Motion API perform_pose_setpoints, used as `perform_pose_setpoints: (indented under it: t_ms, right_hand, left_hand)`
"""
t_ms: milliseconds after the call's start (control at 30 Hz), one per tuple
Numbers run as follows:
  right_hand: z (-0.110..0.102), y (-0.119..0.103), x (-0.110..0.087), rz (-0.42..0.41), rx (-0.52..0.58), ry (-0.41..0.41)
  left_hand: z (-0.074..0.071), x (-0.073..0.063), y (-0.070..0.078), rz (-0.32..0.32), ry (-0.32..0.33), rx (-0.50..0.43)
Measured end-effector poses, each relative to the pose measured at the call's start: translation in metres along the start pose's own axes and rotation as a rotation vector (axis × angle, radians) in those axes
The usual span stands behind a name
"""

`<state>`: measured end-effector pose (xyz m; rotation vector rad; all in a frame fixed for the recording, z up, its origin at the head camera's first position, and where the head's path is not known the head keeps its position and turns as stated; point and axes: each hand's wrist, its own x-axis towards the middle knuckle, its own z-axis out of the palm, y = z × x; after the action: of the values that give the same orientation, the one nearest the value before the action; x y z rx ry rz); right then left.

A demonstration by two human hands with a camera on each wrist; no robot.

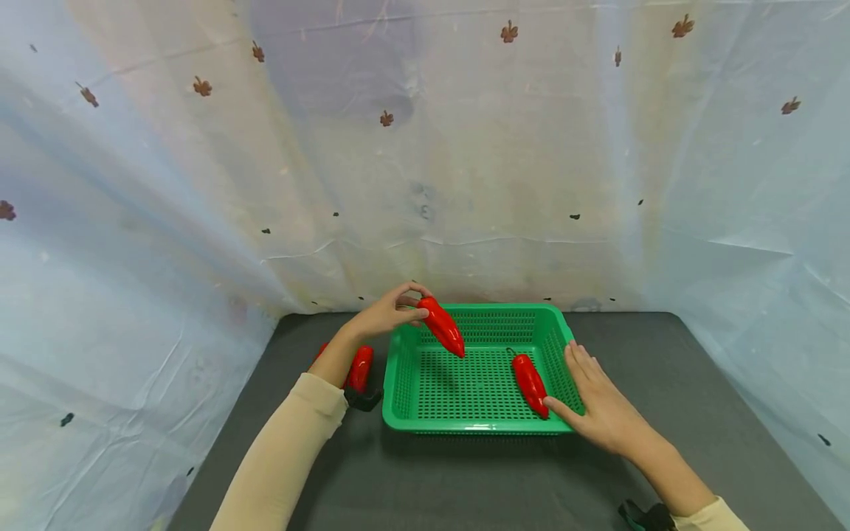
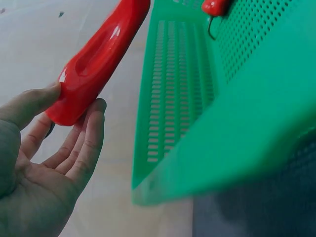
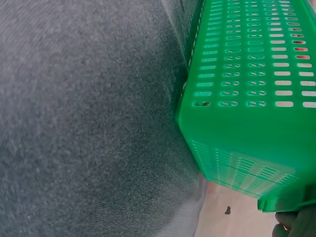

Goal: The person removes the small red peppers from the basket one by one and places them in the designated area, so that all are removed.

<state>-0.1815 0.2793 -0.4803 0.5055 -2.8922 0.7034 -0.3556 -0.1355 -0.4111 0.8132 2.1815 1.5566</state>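
A glossy red pepper (image 1: 443,327) hangs tilted over the left part of a green plastic basket (image 1: 474,426). My left hand (image 1: 392,313) pinches its stem end between thumb and fingers, as the left wrist view shows with the held pepper (image 2: 101,57) close by the basket wall. Inside the basket on the right lies a second red pepper (image 1: 529,385) with a thin curved stem. My right hand (image 1: 600,402) rests at the basket's right rim, fingers straight and thumb reaching over the edge toward that pepper's tip.
More red peppers lie on the dark grey table (image 1: 465,487) left of the basket, one red pepper (image 1: 360,369) partly behind my left forearm. A pale plastic sheet (image 1: 465,169) with brown leaf marks rises behind the table and along its sides.
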Motion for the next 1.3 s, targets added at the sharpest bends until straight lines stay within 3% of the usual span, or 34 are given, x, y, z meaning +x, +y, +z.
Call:
perform_pose_setpoints:
  t_ms: [400,800,1067,1300]
  right_hand:
    - [0.000,0.001,0.000,-0.001,-0.008,0.004]
    - [0.000,0.000,0.001,0.000,-0.014,0.000]
    - [0.000,0.001,0.001,0.003,-0.013,-0.002]
    - [0.001,0.000,0.000,-0.003,-0.009,0.006]
  left_hand:
    - [-0.043,-0.038,-0.008,-0.018,0.140,0.046]
    - [-0.085,-0.083,-0.033,-0.089,0.246,0.042]
    - [-0.106,-0.103,-0.045,-0.091,0.269,0.017]
    - [-0.120,-0.123,-0.047,-0.110,0.267,0.132]
